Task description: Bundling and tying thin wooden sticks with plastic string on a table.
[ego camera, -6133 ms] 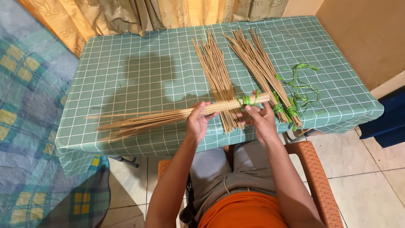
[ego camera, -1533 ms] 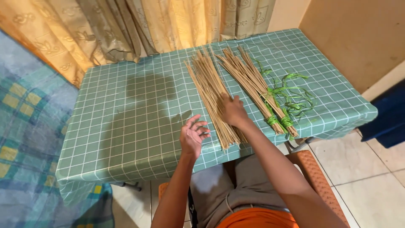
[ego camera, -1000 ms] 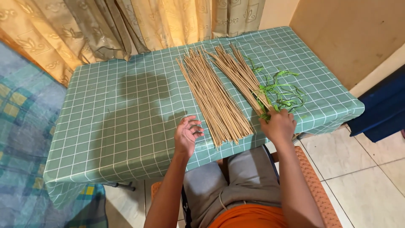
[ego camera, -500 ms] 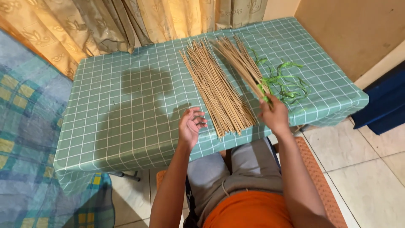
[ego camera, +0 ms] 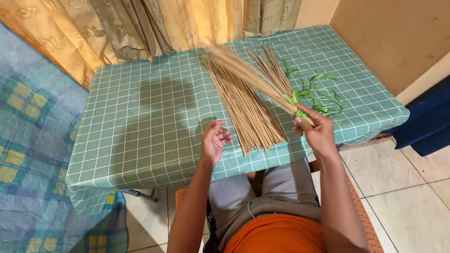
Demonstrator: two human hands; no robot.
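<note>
Green checked cloth covers the table (ego camera: 140,117), whose near edge runs just in front of both hands. Right hand (ego camera: 318,132), at 3 o'clock from the loose sticks (ego camera: 243,105), has its fingers clamped on the green-tied end of a stick bundle (ego camera: 253,75), lifted off the cloth and slanting toward 10 o'clock; its far end is blurred. Left hand (ego camera: 213,140) hovers at the near edge, palm up, fingers apart and curled, holding nothing, just beside the loose sticks. Green strips (ego camera: 321,93) lie tangled at 12 o'clock from the right hand, with another bundle (ego camera: 276,70) beside them. Open cloth spreads at 9 o'clock. Curtains (ego camera: 140,23) hang along the far edge.
</note>
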